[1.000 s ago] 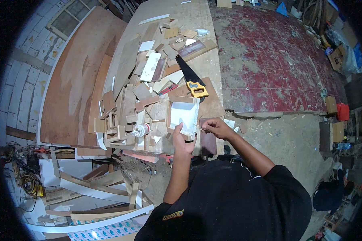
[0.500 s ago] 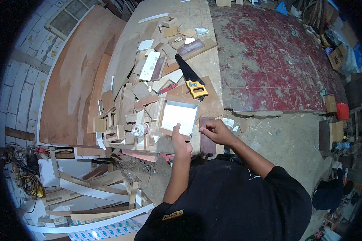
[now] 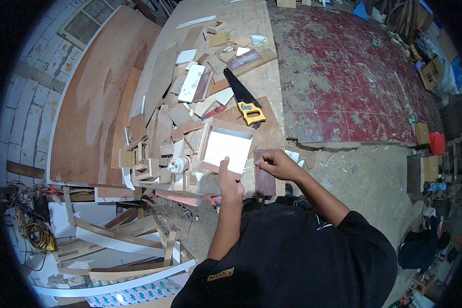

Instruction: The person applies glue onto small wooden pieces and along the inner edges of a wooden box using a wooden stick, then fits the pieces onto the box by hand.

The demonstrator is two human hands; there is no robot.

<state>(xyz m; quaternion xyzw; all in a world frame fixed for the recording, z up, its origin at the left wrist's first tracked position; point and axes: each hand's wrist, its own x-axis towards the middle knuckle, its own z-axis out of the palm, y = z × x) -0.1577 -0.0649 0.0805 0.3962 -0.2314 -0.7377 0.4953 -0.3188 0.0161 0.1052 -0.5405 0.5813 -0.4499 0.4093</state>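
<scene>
A shallow wooden box (image 3: 226,149) with a white inside is tilted over the near end of the workbench. My left hand (image 3: 228,179) grips its near side, thumb laid over the rim onto the white face. Just right of the box, my right hand (image 3: 278,166) is closed with fingertips pinched together; whatever they hold, if anything, is too small to make out. Beneath that hand lies a dark reddish board (image 3: 265,179). A handsaw (image 3: 249,105) with a yellow handle rests beyond the box, and a red-handled tool (image 3: 214,112) lies beside it. Left of the box is a white bottle (image 3: 179,165).
Wood offcuts (image 3: 179,115) cover much of the workbench (image 3: 241,15). A large brown panel (image 3: 97,102) leans at the left, above stacked curved strips (image 3: 118,244). Worn red floor tiles (image 3: 344,87) lie right of the bench, with a cardboard box (image 3: 431,73) at the far right.
The box has turned slightly and shifted a little to the left in my left hand. My right hand has moved only slightly and stays pinched.
</scene>
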